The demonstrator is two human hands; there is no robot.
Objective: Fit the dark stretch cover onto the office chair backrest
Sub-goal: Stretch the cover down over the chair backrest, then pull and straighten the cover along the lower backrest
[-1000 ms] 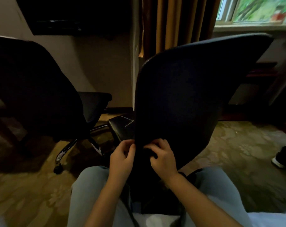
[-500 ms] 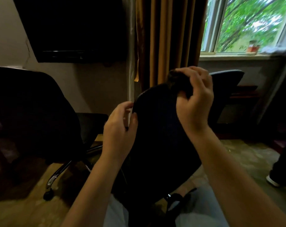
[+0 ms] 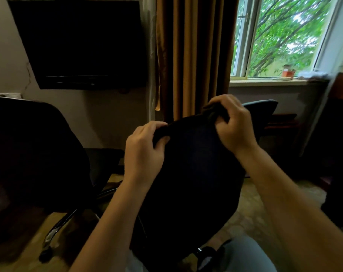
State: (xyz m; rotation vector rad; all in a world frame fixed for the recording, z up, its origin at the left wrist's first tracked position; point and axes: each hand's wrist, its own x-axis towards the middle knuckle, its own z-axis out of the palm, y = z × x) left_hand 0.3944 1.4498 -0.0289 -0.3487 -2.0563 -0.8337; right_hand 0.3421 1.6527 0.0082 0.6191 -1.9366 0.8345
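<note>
Tilted office chair backrest [image 3: 261,104], dark stretch cover [image 3: 196,154] spread over it, bunched at top, one corner bare.

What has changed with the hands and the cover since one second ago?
The left hand and right hand moved up from the lower edge of the backrest to its top, where each grips bunched cover. The second chair on the left stayed put.

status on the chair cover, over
Left grip pinching dark cover at top edge. Right grip clutching bunched cover fabric higher up. Backrest corner shows past right grip. Nothing seen blocking.
</note>
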